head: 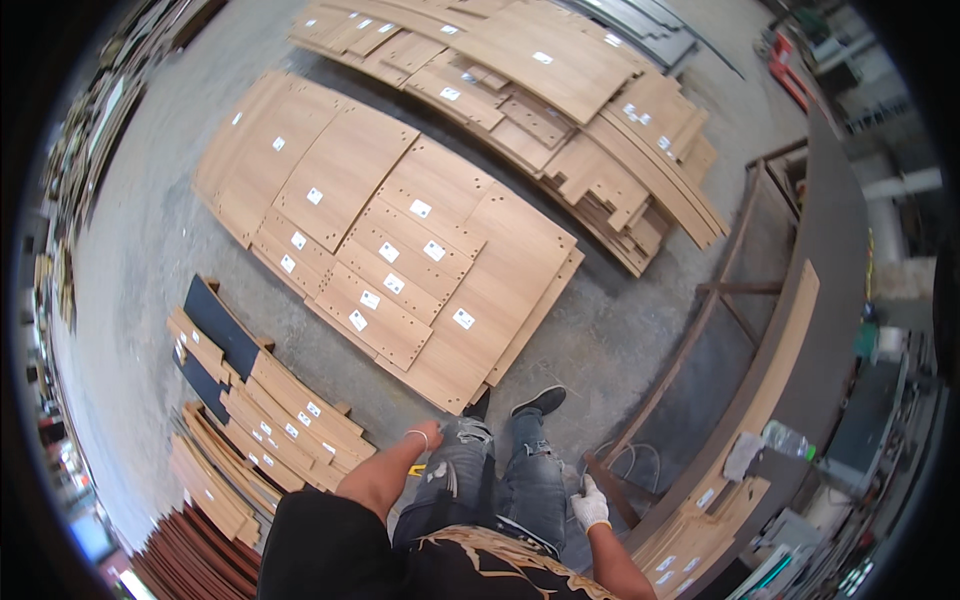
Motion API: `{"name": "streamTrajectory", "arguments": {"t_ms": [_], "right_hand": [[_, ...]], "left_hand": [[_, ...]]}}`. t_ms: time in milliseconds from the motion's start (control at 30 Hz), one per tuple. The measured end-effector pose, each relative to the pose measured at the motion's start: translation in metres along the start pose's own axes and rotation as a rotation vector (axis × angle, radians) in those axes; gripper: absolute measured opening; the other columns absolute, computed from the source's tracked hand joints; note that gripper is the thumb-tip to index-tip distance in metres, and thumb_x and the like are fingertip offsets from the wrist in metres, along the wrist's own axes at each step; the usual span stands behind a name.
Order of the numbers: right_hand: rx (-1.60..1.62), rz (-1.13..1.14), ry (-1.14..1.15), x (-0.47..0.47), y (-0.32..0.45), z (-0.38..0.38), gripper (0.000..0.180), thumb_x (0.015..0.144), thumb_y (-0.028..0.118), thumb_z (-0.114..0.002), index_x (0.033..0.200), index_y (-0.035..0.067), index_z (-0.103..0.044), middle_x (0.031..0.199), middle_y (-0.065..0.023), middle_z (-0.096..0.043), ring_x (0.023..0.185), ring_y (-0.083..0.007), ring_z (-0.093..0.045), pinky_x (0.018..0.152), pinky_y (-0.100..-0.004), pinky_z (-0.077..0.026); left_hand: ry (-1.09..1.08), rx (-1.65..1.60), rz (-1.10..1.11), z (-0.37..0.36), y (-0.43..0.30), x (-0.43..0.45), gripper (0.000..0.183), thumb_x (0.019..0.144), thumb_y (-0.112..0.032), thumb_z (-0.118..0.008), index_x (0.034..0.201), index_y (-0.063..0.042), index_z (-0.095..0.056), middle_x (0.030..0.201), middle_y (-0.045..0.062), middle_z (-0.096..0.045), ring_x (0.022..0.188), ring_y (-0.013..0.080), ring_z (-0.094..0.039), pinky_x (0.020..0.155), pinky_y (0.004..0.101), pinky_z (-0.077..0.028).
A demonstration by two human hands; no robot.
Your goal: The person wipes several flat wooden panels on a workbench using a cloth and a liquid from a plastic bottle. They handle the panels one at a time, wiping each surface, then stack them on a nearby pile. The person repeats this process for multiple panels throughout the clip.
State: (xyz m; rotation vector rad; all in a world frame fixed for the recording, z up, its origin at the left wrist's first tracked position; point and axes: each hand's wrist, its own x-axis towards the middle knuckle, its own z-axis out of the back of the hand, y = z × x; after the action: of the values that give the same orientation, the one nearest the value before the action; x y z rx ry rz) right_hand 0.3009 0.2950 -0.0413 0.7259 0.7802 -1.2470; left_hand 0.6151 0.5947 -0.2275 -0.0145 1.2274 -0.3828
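My left hand [429, 430], bare with a pale band at the wrist, hangs beside my left thigh. Its fingers are mostly out of sight, so any grip is unclear. A small yellow object [417, 470] shows just below it, by my jeans. On the other side, my right hand [589, 504] wears a white knit glove and hangs beside my right leg, near the bench frame. Whether its fingers hold anything cannot be made out. Directly before my shoes lies a broad stack of wood-grain panels [517, 300] with drilled holes and white labels [463, 319].
Beyond it lies another stack of cut panels [555, 67]. Narrow boards [292, 427] rest on supports at left, near dark red strips [191, 555]. At right, a metal-framed bench [814, 225] carries a long board [780, 341], a plastic bottle [787, 439] and labelled pieces [705, 525].
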Motion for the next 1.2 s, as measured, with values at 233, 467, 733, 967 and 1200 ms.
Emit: {"name": "streamTrajectory", "arguments": {"t_ms": [233, 467, 733, 967, 1200], "right_hand": [[0.540, -0.168, -0.122, -0.106, -0.057, -0.046, 0.066, 0.089, 0.027, -0.065, 0.152, 0.016, -0.051, 0.127, -0.0247, -0.069, 0.119, -0.0399, -0.066, 0.102, -0.0452, -0.052], [0.927, -0.122, -0.344, -0.168, -0.107, -0.054, 0.059, 0.093, 0.031, -0.068, 0.149, 0.017, -0.055, 0.125, -0.0208, -0.071, 0.114, -0.0383, -0.068, 0.098, -0.0445, -0.052], [1.414, -0.040, -0.598, -0.185, -0.188, -0.061, 0.052, 0.096, 0.025, -0.068, 0.144, 0.009, -0.058, 0.127, -0.0142, -0.073, 0.118, -0.0272, -0.070, 0.101, -0.0356, -0.052], [1.598, -0.193, -0.958, -0.195, -0.277, -0.061, 0.038, 0.094, -0.005, -0.054, 0.129, -0.001, -0.066, 0.105, -0.0115, -0.075, 0.089, -0.0140, -0.067, 0.082, -0.0265, -0.054], [1.600, -0.907, -1.559, -0.195, -0.337, -0.138, 0.036, 0.092, -0.002, -0.059, 0.125, 0.005, -0.068, 0.108, -0.0154, -0.074, 0.096, -0.0227, -0.070, 0.087, -0.0324, -0.055]], "left_hand": [[0.034, 0.638, 0.029, 0.129, -0.058, -0.016, 0.034, 0.083, -0.017, -0.066, 0.112, -0.005, -0.078, 0.124, 0.020, -0.072, 0.117, 0.0352, -0.070, 0.096, 0.0446, -0.057], [-0.096, 0.806, -0.544, 0.105, -0.264, -0.013, 0.040, 0.093, -0.028, -0.057, 0.118, -0.002, -0.074, 0.129, 0.024, -0.069, 0.124, 0.0378, -0.064, 0.105, 0.0428, -0.051], [-0.040, 0.428, -1.124, -0.047, -0.479, -0.097, 0.038, 0.096, -0.023, -0.064, 0.122, 0.004, -0.071, 0.086, 0.015, -0.076, 0.083, 0.0199, -0.074, 0.081, 0.0333, -0.057], [0.219, 0.732, -1.160, -0.142, -0.493, -0.201, 0.037, 0.094, -0.023, -0.066, 0.123, -0.001, -0.069, 0.108, 0.022, -0.075, 0.101, 0.0382, -0.073, 0.091, 0.0427, -0.057], [0.088, 0.916, -1.693, -0.200, -0.576, -0.232, 0.040, 0.085, -0.010, -0.069, 0.123, -0.002, -0.066, 0.116, 0.020, -0.069, 0.110, 0.0399, -0.062, 0.099, 0.0487, -0.050]]}}
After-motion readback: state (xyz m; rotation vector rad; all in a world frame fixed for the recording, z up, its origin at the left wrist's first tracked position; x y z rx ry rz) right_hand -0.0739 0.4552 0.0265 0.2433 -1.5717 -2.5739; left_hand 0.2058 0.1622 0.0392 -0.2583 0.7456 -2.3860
